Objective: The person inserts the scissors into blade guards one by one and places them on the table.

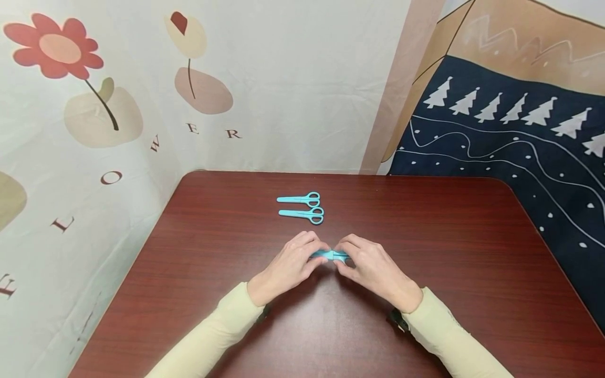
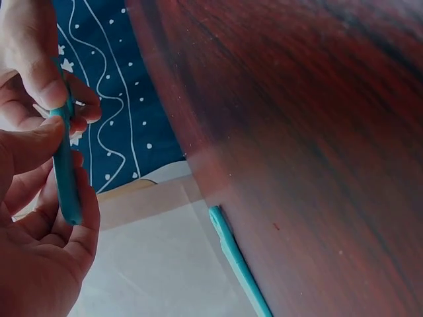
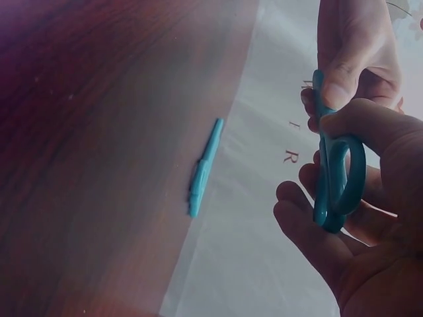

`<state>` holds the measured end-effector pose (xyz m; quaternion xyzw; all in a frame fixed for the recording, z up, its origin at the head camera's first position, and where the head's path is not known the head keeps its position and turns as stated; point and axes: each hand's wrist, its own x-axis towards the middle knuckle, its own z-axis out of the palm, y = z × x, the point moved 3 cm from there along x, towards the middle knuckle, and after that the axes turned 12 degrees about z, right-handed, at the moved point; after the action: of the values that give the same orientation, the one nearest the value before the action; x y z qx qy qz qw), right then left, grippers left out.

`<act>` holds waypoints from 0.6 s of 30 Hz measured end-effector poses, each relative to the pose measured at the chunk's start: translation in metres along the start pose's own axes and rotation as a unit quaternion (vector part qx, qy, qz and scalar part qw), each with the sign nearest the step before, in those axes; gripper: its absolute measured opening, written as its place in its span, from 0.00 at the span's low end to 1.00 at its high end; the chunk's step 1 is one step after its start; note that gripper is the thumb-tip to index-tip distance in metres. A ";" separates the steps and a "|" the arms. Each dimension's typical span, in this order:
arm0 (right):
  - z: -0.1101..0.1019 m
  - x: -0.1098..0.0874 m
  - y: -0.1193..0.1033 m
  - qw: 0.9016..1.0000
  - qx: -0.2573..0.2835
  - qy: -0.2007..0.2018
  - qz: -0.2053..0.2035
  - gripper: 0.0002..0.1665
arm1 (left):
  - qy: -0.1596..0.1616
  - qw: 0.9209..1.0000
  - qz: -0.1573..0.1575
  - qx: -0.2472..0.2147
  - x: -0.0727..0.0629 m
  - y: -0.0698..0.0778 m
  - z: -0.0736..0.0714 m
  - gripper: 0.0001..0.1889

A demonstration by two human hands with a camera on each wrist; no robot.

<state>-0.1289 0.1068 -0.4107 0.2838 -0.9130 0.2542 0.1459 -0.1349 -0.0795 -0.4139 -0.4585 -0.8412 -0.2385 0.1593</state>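
Both hands hold one pair of turquoise scissors [image 1: 333, 255] between them, close over the table's middle. My left hand [image 1: 289, 263] pinches the blade end, its thumb lying along the turquoise blade part [image 2: 67, 175] in the left wrist view. My right hand [image 1: 376, 268] grips the handle end between thumb and fingers. One finger loop [image 3: 357, 173] shows in the right wrist view. The fingers hide much of the scissors. Beyond the hands lie two more turquoise scissors, a farther pair [image 1: 294, 199] and a nearer pair [image 1: 295, 213], side by side with their loops toward the right.
The dark red-brown wooden table [image 1: 198, 252] spreads around the hands. Behind it hangs a pale cloth [image 1: 302, 105] printed with flowers and letters. A navy cloth [image 1: 496, 142] with white trees hangs at the right edge.
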 end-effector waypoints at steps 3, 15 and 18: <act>0.001 0.000 0.000 1.000 -0.003 0.000 0.000 0.12 | -0.011 1.000 -0.007 -0.005 -0.001 0.000 -0.001 0.07; 0.007 0.002 0.001 1.000 -0.004 -0.013 0.012 0.11 | -0.010 1.000 0.008 -0.005 -0.004 -0.003 -0.003 0.06; 0.008 0.002 0.001 1.000 -0.001 -0.012 0.014 0.11 | -0.009 1.000 0.006 -0.002 -0.004 -0.003 -0.003 0.06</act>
<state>-0.1319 0.1019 -0.4166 0.2741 -0.9186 0.2522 0.1317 -0.1351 -0.0857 -0.4144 -0.4659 -0.8392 -0.2353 0.1526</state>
